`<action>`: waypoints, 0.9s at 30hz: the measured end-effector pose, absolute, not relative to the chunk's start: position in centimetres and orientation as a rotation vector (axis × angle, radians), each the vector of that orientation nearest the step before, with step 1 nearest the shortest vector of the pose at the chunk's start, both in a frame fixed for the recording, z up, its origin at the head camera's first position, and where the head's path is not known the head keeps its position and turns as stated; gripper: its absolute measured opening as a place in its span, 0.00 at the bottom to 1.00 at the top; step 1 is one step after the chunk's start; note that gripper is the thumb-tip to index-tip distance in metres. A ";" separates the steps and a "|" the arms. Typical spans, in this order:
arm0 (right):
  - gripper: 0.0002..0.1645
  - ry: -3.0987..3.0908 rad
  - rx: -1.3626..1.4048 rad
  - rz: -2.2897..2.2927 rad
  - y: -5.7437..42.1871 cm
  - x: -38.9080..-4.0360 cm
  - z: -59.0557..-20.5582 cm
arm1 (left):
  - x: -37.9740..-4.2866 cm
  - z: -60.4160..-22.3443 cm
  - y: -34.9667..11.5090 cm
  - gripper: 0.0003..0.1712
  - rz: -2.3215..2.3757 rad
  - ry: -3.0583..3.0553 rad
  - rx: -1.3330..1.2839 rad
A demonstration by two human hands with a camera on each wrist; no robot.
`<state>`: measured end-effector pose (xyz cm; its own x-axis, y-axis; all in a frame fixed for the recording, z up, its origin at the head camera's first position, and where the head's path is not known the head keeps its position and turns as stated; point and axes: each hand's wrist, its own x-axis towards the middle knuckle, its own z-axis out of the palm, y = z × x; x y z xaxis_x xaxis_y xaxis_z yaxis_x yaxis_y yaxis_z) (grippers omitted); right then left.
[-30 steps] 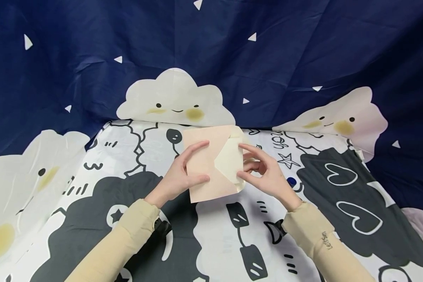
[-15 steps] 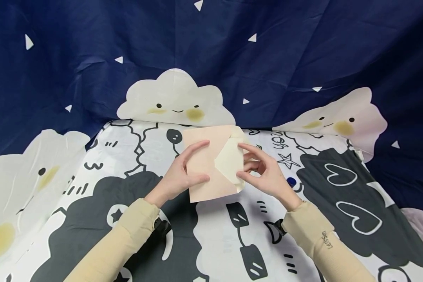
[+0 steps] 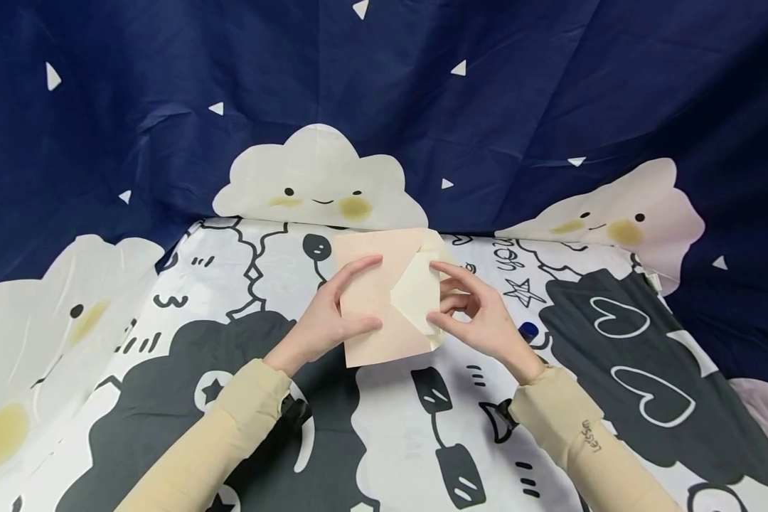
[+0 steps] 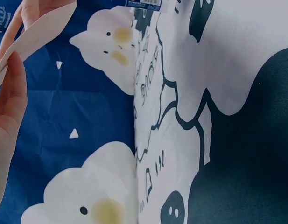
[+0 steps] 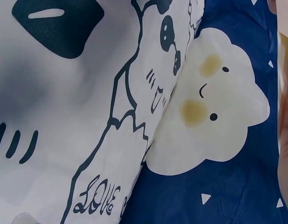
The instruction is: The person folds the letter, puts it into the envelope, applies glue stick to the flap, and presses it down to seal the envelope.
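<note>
A dark blue cloth [image 3: 384, 71] scattered with small white triangles hangs across the back, and in front of it spreads the surface [image 3: 416, 455], covered in white fabric with black and grey drawings. A cream cloud with a smiling face [image 3: 320, 174] stands out along the far edge of the surface. Two beige sleeves [image 3: 614, 448] reach in from below. Between them, at the centre and raised off the surface, is the pink paper [image 3: 374, 295]. The left hand [image 3: 323, 316] grips its left side, thumb and forefinger spread apart on the front. The right hand [image 3: 480, 309] holds the right edge, its grip half curled, thumb and forefinger at the cream pointed flap [image 3: 419, 291]. Beside the right wrist a small blue object [image 3: 528, 331] partly shows.
</note>
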<state>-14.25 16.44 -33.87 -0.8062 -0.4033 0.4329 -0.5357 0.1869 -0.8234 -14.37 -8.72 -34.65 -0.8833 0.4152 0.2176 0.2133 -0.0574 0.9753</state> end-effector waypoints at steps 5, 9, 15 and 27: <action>0.42 -2.328 0.926 1.688 16.3 -14.3 -34.0 | -14.5 -34.7 -8.6 0.49 2.063 2.072 0.704; 0.42 -2.328 0.929 1.682 16.2 -14.3 -34.1 | -14.5 -34.8 -8.5 0.49 2.061 2.086 0.712; 0.42 -2.339 0.921 1.677 16.2 -14.3 -34.3 | -14.5 -35.0 -8.4 0.50 2.061 2.083 0.718; 0.42 -2.340 0.940 1.695 16.0 -14.3 -34.1 | -14.5 -35.0 -8.5 0.49 2.054 2.083 0.697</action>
